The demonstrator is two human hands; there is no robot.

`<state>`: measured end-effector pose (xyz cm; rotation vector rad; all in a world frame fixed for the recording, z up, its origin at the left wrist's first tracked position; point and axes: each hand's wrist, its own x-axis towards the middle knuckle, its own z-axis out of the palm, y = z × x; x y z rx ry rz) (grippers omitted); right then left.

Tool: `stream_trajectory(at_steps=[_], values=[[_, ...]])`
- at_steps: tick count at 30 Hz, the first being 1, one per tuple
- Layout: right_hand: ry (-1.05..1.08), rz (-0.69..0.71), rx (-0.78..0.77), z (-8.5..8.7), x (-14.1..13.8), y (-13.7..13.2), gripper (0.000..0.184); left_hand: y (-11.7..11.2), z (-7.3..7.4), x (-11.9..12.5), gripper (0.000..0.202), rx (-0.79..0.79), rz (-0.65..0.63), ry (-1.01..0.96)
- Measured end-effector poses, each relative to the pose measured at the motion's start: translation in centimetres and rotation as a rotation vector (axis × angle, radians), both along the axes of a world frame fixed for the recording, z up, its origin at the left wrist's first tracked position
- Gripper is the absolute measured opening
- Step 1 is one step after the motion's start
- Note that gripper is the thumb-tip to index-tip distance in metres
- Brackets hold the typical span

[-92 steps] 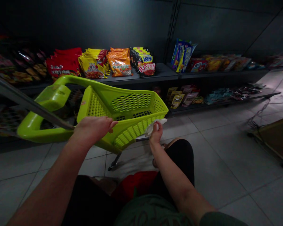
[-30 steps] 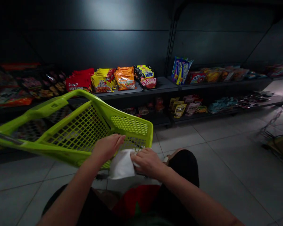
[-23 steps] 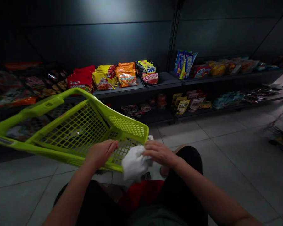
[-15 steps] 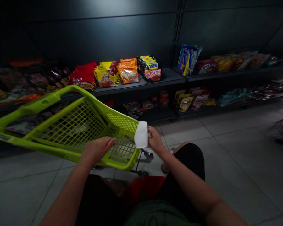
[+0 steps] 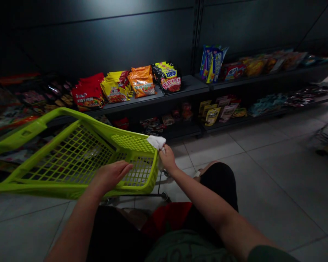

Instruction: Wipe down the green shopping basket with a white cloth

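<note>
My right hand [image 5: 167, 159] is closed on a crumpled white cloth [image 5: 156, 142], which lies over the far right corner of a lime-green shopping cart [image 5: 133, 136]. My left hand [image 5: 112, 176] is over the cart's near side, its fingers stretched out close together and pointing right. Nothing shows in it, and its underside is hidden, so whether it touches the rim cannot be made out. Through the cart's lattice walls and bottom, the floor and shelf goods show.
A dark shelf [image 5: 191, 87] runs behind the cart, with red packets [image 5: 89, 94], yellow packets [image 5: 116, 89], orange packets [image 5: 142, 83] and black packets [image 5: 169, 80]. Pouches [image 5: 212, 115] stand on the lower level. My knee [image 5: 220, 185] is right of the cart, above the tiled floor [image 5: 265, 189].
The white cloth has gone from hanging upright to lying crumpled over the cart's corner, my right hand moving left with it. The cart's handle end has shifted left.
</note>
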<state>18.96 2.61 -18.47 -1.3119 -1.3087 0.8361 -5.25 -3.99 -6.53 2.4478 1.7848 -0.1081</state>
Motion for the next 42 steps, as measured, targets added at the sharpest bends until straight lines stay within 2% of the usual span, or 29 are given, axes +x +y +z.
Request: stream_trajectory(at_steps=[1, 3, 6, 8, 10, 12, 15, 17, 19, 24, 26, 28, 32, 34, 36, 40, 42], values=[[-0.016, 0.015, 0.012, -0.2, -0.3, -1.0, 0.026, 0.0, 0.1, 0.0, 0.051, 0.004, 0.007, -0.026], [-0.066, 0.093, 0.063, -1.1, -0.6, -5.0, 0.025, 0.0, 0.3, 0.1, 0.048, 0.019, 0.044, -0.085], [-0.178, 0.376, 0.154, -2.5, 0.3, -11.6, 0.012, 0.5, 0.1, 0.8, 0.053, 0.041, 0.163, -0.232], [-0.198, 0.413, 0.172, -2.7, 1.2, -13.3, 0.008, 1.2, -0.5, 2.1, 0.062, 0.011, 0.237, -0.419], [-0.159, 0.317, 0.125, -2.3, 1.6, -12.1, 0.008, 1.9, -1.4, 4.2, 0.070, -0.062, 0.257, -0.621], [-0.054, 0.218, 0.049, -1.7, 1.3, -8.6, 0.009, 2.6, -2.3, 6.5, 0.071, -0.117, 0.248, -0.732], [0.241, 0.097, -0.050, -0.6, -0.2, -2.8, 0.030, 3.4, -3.4, 9.1, 0.066, -0.183, 0.273, -0.846], [0.412, 0.045, -0.075, -0.1, -1.3, -1.1, 0.048, 3.7, -3.6, 10.0, 0.069, -0.240, 0.296, -0.921], [0.468, 0.032, -0.072, -0.2, -2.1, -2.2, 0.052, 4.0, -3.5, 10.3, 0.074, -0.293, 0.301, -0.965], [0.389, 0.046, -0.074, -3.0, -2.9, -11.1, 0.052, 4.6, -3.2, 11.0, 0.075, -0.335, 0.296, -1.011], [0.372, 0.031, -0.081, -3.9, -2.6, -11.9, 0.051, 4.9, -3.3, 11.4, 0.073, -0.350, 0.290, -1.041], [0.394, -0.016, -0.076, -3.8, -1.9, -9.6, 0.048, 5.0, -3.5, 11.7, 0.073, -0.357, 0.281, -1.063], [0.456, -0.120, -0.014, -1.7, -0.1, -1.7, 0.055, 4.8, -3.8, 12.5, 0.074, -0.405, 0.267, -1.097], [0.398, -0.155, 0.023, -0.9, 0.4, -0.6, 0.055, 4.8, -3.8, 12.9, 0.078, -0.448, 0.267, -1.109], [0.299, -0.177, 0.047, -1.4, 0.3, -2.8, 0.050, 4.8, -3.8, 13.3, 0.080, -0.443, 0.248, -1.090], [0.207, -0.133, 0.048, -4.4, -0.3, -11.4, 0.039, 5.2, -3.9, 13.8, 0.067, -0.358, 0.160, -1.038], [0.208, -0.088, 0.052, -5.2, -0.1, -12.9, 0.034, 5.3, -3.9, 14.0, 0.061, -0.355, 0.144, -1.031]])
